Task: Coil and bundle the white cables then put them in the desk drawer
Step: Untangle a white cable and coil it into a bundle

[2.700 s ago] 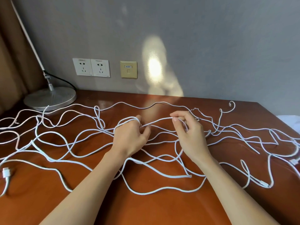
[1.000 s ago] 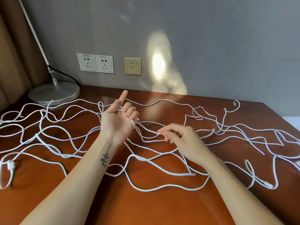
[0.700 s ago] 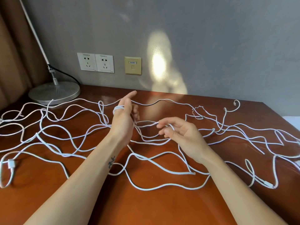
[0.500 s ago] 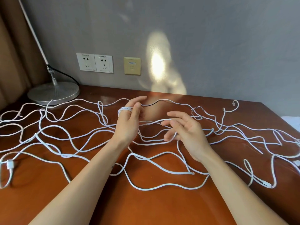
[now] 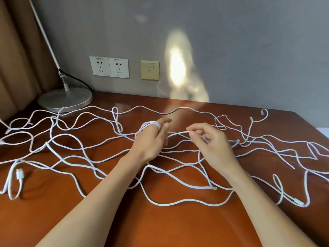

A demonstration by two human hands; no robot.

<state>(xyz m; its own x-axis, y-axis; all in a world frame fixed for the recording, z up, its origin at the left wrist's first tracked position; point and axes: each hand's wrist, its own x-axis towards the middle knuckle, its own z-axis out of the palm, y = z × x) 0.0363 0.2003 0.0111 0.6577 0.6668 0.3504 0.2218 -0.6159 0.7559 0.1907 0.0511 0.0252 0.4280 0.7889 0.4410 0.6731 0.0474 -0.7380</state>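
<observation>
White cables (image 5: 178,202) are spread in loose, crossing loops over nearly the whole desk (image 5: 160,227), from its left edge to its right edge. None is seen bundled.

One strand (image 5: 178,134) is in hand. A small coil (image 5: 150,124) of a few turns is carried round the fingers of the left hand (image 5: 151,141), which is held just above the desk near its middle, toward the back edge. Those fingers are held out fairly straight inside the turns. Whether the thumb pins the cable's end cannot be told.

The strand is led from the coil to the right hand (image 5: 212,146), just beside it. There it is pinched between thumb and forefinger, with the other fingers loosely curled.

Coiling of a first cable is judged to be the step in hand, and an early one. Most of the length seems not yet taken up, and the drawer is not in view.

For the next move, one more turn would need to be laid round the left fingers while slack is fed through the right pinch. Since the strand is crossed by others, it may have to be lifted free so that neighbours are not dragged along.

A plug (image 5: 19,174) is seen near the front-left corner, a lamp (image 5: 65,99) at the back-left corner, and sockets (image 5: 109,67) on the wall behind.
</observation>
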